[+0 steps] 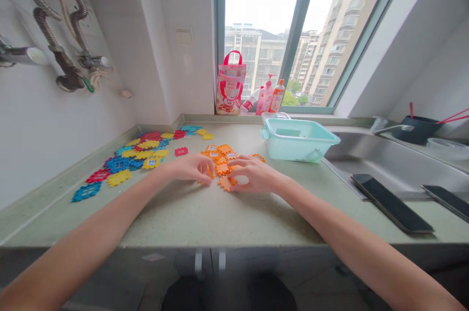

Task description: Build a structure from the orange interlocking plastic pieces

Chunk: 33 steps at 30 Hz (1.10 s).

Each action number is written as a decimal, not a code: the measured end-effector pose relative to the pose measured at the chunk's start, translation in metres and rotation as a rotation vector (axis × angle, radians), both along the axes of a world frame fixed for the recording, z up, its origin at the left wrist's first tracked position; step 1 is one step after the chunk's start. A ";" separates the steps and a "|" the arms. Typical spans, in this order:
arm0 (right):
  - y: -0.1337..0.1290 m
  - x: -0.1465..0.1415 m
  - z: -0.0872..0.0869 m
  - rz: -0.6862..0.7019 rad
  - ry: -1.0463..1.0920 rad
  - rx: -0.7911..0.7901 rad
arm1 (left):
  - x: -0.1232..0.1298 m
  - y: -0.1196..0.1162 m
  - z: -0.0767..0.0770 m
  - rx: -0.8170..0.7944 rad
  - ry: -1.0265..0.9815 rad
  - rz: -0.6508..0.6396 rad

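Observation:
Orange interlocking plastic tiles (pixel 222 160) with toothed edges lie in a loose cluster on the countertop, between my hands. My left hand (pixel 188 167) is at the cluster's left side, its fingers curled round an orange tile that is mostly hidden behind them. From the right, my right hand (pixel 254 174) reaches in, with thumb and fingers bent at the edge of the nearest orange tile (pixel 225 183). Part of the cluster is covered by the right fingers. Another orange tile (pixel 258 157) shows just behind that hand.
Blue, red and yellow toothed tiles (pixel 119 178) are heaped along the left wall. A mint-green plastic basket (pixel 300 147) stands beside the steel sink (pixel 361 154). Two dark phones lie at the sink's front edge, one phone (pixel 392 203) nearer. Bottles (pixel 276 97) and a bag (pixel 230 88) line the windowsill.

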State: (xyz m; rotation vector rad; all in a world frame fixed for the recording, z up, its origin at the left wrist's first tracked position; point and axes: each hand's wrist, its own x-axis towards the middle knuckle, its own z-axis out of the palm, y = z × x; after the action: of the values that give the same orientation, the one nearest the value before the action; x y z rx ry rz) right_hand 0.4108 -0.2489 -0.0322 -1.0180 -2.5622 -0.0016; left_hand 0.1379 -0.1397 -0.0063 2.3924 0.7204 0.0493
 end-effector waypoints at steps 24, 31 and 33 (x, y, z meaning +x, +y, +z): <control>-0.003 0.019 0.008 -0.034 0.114 -0.224 | -0.004 -0.002 0.001 -0.147 -0.061 -0.009; -0.005 0.025 0.013 0.003 0.111 -0.284 | 0.003 -0.013 -0.002 0.090 0.002 -0.008; -0.005 0.024 0.014 -0.009 0.097 -0.288 | 0.003 -0.015 0.000 0.109 0.005 -0.026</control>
State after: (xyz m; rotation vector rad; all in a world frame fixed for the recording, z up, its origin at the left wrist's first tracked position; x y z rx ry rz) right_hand 0.4345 -0.2541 -0.0177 -1.1014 -2.5159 0.4156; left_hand 0.1412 -0.1544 -0.0068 2.5055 0.7055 0.0733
